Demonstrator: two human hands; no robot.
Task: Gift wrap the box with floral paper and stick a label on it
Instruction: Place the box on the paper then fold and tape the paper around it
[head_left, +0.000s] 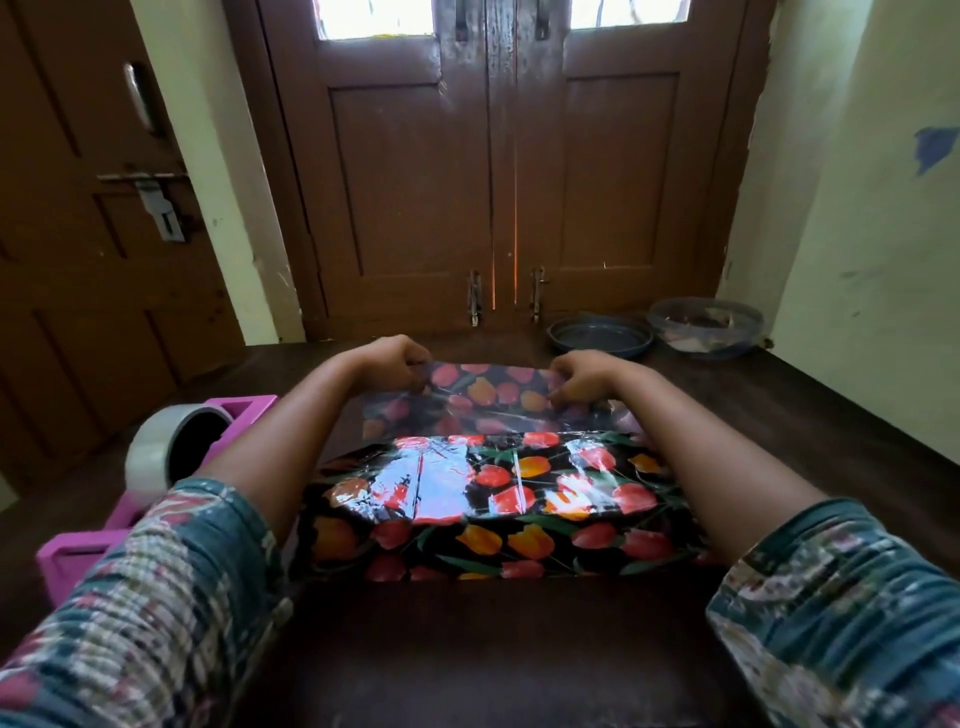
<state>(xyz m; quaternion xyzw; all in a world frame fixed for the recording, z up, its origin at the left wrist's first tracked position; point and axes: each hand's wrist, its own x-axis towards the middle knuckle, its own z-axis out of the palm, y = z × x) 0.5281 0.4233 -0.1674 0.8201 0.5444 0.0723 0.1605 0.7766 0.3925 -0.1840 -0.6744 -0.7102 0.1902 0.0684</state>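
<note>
The box (498, 499), its top and near face already covered in glossy tulip print, sits in the centre of the frame on the dark table (810, 415). It lies square to the person, so both forearms reach past its 2 ends. Beyond it, in the upper middle, a loose flap of the floral paper (488, 397) is lifted off the table. The left hand (395, 364) pinches the flap's far left corner and the right hand (582, 376) its far right corner, fingers curled over the edge. Holding both corners probably keeps the flap taut and level so it can fold back over the box without creasing. The tape roll (166, 452) in its pink dispenser (78, 561) stands at the left edge, just beside the left forearm, likely ready to seal that fold. A blue dish (600, 338) and a clear bowl (706, 327) stand at upper right, well apart from the work. No label is in view.
</note>
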